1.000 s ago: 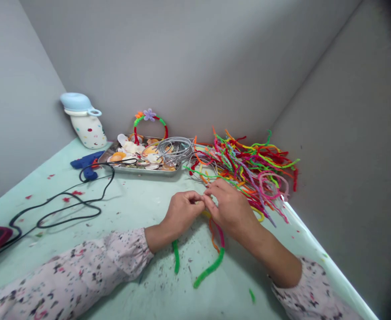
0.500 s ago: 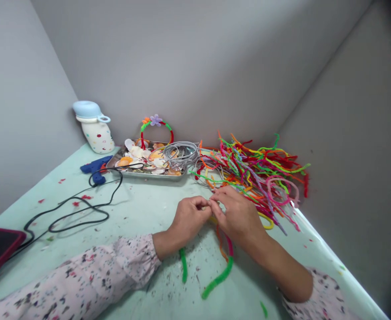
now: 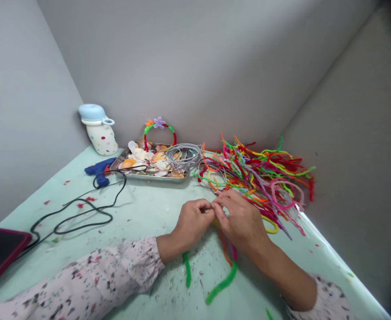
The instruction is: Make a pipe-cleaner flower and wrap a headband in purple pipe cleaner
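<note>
My left hand [image 3: 195, 218] and my right hand [image 3: 240, 218] meet over the table, thumbs and fingers pinched together at the tips. What they pinch is too small and hidden to make out. Below them shows a band wrapped in fuzzy pipe cleaner, partly covered by the hands. One green end [image 3: 187, 270] comes out under my left wrist. The other green end [image 3: 222, 284] curves out under my right hand, turning pink higher up. Beside it hangs a thin orange pipe cleaner [image 3: 225, 249]. A bit of yellow shows just under the fingers.
Behind my right hand spreads a heap of coloured pipe cleaners [image 3: 258, 171]. A metal tray [image 3: 155, 178] holds shells, a coil of grey wire [image 3: 184, 154] and a flowered headband [image 3: 174, 135]. At left are a blue glue gun [image 3: 98, 170], black cord [image 3: 82, 231], bottle [image 3: 102, 138] and phone [image 3: 2, 253].
The view has shifted slightly, so everything sits a little lower and further right. Both hands keep their pinch, with only small finger movement.
</note>
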`<state>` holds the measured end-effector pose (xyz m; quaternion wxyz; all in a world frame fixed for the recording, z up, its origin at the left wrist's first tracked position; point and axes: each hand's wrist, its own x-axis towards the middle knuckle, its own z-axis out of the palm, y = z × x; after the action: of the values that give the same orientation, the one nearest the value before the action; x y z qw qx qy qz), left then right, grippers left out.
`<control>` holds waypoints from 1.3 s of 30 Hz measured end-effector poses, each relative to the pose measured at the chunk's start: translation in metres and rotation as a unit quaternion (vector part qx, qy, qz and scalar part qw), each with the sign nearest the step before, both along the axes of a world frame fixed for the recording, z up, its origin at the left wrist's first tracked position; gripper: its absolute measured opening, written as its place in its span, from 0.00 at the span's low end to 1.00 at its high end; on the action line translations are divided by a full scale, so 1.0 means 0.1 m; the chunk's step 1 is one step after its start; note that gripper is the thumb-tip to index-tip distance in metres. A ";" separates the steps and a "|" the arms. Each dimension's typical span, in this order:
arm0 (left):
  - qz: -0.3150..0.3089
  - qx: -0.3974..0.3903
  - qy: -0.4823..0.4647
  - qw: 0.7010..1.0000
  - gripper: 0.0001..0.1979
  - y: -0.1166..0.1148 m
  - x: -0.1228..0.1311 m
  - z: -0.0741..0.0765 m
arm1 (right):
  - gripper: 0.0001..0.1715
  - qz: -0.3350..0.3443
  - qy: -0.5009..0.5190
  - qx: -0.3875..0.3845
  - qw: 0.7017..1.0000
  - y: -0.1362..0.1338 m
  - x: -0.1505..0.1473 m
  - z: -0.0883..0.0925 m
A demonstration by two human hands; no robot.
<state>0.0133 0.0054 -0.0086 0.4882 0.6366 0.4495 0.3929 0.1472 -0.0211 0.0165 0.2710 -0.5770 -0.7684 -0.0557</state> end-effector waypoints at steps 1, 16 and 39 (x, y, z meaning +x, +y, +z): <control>-0.001 0.002 0.000 1.000 0.09 0.00 0.00 -0.01 | 0.09 0.001 0.001 0.000 1.000 0.00 0.00 0.00; -0.007 -0.052 -0.142 0.989 0.11 0.08 -0.03 -0.02 | 0.13 0.031 0.332 -0.140 0.932 0.19 0.09 0.00; -0.019 -0.097 -0.172 0.980 0.14 0.14 -0.06 -0.10 | 0.13 0.055 0.490 -0.219 0.842 0.23 0.10 -0.14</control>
<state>0.0077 0.0194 -0.0190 0.6251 0.5174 0.3829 0.4416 0.1572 0.0018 0.0026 0.4808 -0.5306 -0.5583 0.4190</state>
